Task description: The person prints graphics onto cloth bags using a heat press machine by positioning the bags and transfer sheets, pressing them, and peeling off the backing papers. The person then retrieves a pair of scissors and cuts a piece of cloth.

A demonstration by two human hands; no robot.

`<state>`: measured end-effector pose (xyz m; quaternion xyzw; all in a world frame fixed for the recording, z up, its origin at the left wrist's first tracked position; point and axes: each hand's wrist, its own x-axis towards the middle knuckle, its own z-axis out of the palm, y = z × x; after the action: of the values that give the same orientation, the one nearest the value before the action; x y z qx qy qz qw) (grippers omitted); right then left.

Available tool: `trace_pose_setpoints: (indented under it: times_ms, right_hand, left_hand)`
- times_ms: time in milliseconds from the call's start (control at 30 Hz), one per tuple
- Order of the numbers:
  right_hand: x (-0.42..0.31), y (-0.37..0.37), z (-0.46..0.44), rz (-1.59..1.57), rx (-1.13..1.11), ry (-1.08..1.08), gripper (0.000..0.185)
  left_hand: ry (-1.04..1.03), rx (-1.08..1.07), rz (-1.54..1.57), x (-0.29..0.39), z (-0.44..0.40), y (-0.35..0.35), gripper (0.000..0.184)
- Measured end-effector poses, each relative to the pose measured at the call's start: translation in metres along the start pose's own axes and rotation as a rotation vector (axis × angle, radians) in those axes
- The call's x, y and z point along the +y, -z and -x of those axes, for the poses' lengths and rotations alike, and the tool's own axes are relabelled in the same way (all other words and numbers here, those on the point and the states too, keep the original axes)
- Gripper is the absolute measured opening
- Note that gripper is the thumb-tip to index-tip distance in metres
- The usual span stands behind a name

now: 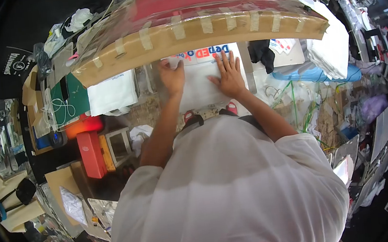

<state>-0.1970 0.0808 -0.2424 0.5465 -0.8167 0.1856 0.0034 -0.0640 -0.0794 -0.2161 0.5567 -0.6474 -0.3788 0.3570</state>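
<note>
Far left to left of frame: cardboard box (pixel 33 93), open, brown; green mat (pixel 80 96), flat, smooth, thin pale cord (pixel 58 109) looped beside it; red box (pixel 92 153) below, long and narrow, stiff-sided. White cloth (pixel 112 92) left of centre, folded roughly square, matte, small print near its top edge. Upper centre: left hand (pixel 173 78) at the left side of the white sheet (pixel 200 89), fingers bent, thumb near fingertips, partly closed; can't tell if it pinches the sheet or just touches it. Sheet lies between and under the hands, reaching right from the left hand and left from the right hand; neither clearly nearer. Its long axis can't be told, top end being hidden by the cover. Sheet pale, smooth, flat, red and blue lettering (pixel 206 53) at the top; cloth or paper, unclear. Right hand (pixel 230 78) open, palm down, fingers spread toward the lettering, pressing flat, gripping nothing. Cover (pixel 208 29) across the top: wide slab, brown cardboard edge with tape strips, red top under shiny clear film. Right of centre: black cloth (pixel 262 55), soft, crumpled. Upper right: white cloth pile (pixel 331 50), draped over blue roll (pixel 347 73), long, glossy. Far right: purple plastic (pixel 374 107), thin, crinkled.
</note>
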Motion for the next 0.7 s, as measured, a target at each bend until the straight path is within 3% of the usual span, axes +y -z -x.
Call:
trace_pose_setpoints:
  times_ms: [33,100,133,200,300,700]
  right_hand:
    - [0.002,0.000,-0.002,-0.001,0.000,0.000,0.087]
    - [0.003,0.002,-0.002,-0.019,-0.002,0.029,0.086]
    - [0.002,0.003,-0.002,-0.026,-0.013,0.039,0.086]
    - [0.002,0.004,-0.004,0.000,-0.021,0.031,0.086]
    - [0.002,0.000,-0.004,0.014,0.005,0.049,0.086]
    - [0.005,-0.003,0.002,0.028,0.075,-0.041,0.095]
  left_hand:
    - [0.000,0.000,-0.001,0.005,0.013,0.008,0.033]
    - [-0.633,0.009,-0.060,0.009,0.041,0.025,0.033]
    - [-0.775,-0.219,-0.041,-0.007,0.047,0.018,0.040]
    - [-0.853,-0.387,-0.374,-0.004,0.061,0.015,0.052]
    - [-0.747,-0.400,-0.553,-0.020,0.057,0.007,0.067]
    - [-0.750,-0.424,-0.596,-0.032,0.055,-0.005,0.073]
